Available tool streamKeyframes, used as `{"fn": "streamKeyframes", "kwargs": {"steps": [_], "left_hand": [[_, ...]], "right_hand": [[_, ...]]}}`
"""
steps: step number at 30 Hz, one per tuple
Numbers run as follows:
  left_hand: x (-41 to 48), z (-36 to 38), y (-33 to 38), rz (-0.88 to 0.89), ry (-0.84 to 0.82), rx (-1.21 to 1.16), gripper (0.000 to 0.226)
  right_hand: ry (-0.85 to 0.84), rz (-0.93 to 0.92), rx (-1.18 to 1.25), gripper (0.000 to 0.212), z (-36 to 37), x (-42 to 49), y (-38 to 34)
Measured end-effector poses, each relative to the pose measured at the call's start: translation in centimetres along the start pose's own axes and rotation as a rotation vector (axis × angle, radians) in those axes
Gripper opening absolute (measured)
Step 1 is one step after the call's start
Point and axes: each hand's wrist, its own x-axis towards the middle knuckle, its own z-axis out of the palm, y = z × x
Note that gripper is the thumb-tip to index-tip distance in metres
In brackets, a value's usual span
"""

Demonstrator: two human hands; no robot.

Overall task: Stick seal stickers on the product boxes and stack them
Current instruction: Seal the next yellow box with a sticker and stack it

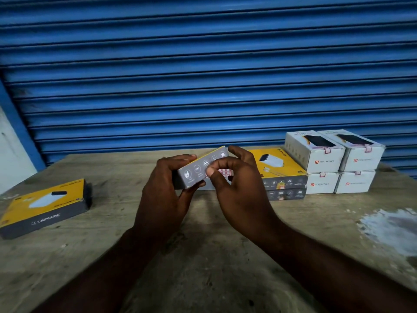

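Note:
My left hand (167, 188) grips a yellow-and-grey product box (198, 169) above the table, its grey icon side turned toward me. My right hand (237, 184) curls around the box's right end, its thumb pressing on the grey side near a red-and-white sticker sheet (222, 172) that shows behind the fingers. Two yellow boxes (279, 172) lie stacked at the right. Another yellow box (45, 206) lies alone at the left.
White boxes (334, 161) with red seal stickers stand two high in two columns at the far right. The wooden table (203, 245) has a pale stain (390, 227) at the right. A blue roller shutter (203, 75) closes the back.

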Motion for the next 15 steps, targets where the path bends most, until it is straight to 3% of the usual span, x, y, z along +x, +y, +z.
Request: {"fn": "streamKeyframes", "kwargs": {"steps": [9,15], "left_hand": [[-0.09,0.33,0.94,-0.102,0.013,-0.075,0.054],[0.20,0.19,0.71,-0.190,0.056,-0.147,0.056]], "right_hand": [[0.026,-0.030,0.102,0.037,0.13,0.00,0.16],[0.007,-0.037,0.196,0.025,0.39,0.32,0.41]]}}
